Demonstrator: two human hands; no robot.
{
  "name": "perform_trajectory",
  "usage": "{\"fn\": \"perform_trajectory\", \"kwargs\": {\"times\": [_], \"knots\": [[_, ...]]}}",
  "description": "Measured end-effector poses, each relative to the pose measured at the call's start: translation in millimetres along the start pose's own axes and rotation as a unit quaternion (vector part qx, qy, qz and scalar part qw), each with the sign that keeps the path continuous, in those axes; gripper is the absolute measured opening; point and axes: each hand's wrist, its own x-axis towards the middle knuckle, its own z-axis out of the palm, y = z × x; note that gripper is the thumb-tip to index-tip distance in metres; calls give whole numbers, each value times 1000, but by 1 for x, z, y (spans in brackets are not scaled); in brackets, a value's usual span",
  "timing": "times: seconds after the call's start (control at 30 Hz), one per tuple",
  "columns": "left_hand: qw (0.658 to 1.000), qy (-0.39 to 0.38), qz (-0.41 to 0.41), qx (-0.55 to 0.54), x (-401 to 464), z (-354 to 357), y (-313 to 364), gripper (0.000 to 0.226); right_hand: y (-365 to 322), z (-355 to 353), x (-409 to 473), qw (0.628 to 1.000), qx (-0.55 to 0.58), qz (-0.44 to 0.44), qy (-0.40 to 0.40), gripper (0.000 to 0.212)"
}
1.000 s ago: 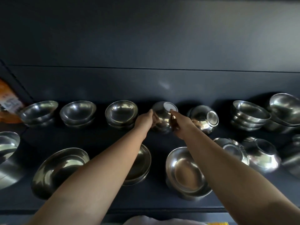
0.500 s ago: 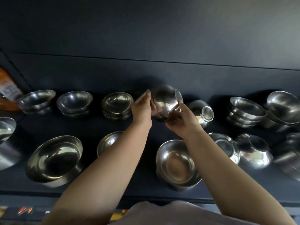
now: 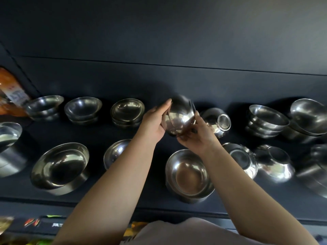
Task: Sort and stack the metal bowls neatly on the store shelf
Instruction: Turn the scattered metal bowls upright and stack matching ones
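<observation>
Both hands, left (image 3: 153, 123) and right (image 3: 195, 138), grasp a tilted bowl (image 3: 180, 116) above the shelf (image 3: 141, 200) (mid-sort); next, probably nest it on a matching stack (image 3: 127, 112).

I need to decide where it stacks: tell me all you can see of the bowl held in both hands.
The held bowl is small, shiny metal, seemingly steel, with a rounded wall. It is lifted off the shelf and tipped on its side, slightly blurred. The left hand cups its left side; the right hand grips it from below and right.
</observation>
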Motion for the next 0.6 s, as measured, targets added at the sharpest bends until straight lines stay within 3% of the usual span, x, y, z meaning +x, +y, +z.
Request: {"fn": "perform_trajectory", "kwargs": {"times": [0.13, 0.2, 0.27, 0.37, 0.47, 0.6], "knots": [[1000, -8, -4, 5, -5, -1, 4, 6, -1, -2, 0, 997, -81, -7, 3, 39], [1000, -12, 12, 24, -10, 1, 9, 4, -3, -4, 0, 985, -163, -51, 30, 36], [997, -17, 31, 72, -16, 0, 13, 6, -8, -7, 0, 969, -216, -112, 46, 41], [977, -13, 79, 196, -21, -4, 17, 2, -18, -6, -7, 969, -204, -136, 35, 44], [930, -49, 117, 345, -26, 0, 22, 6, -22, -3, -13, 973, -201, -110, -21, 34], [797, -122, 147, 573, -35, 13, 31, 14, -18, 0, -17, 983, -168, -47, -61, 49]]}}
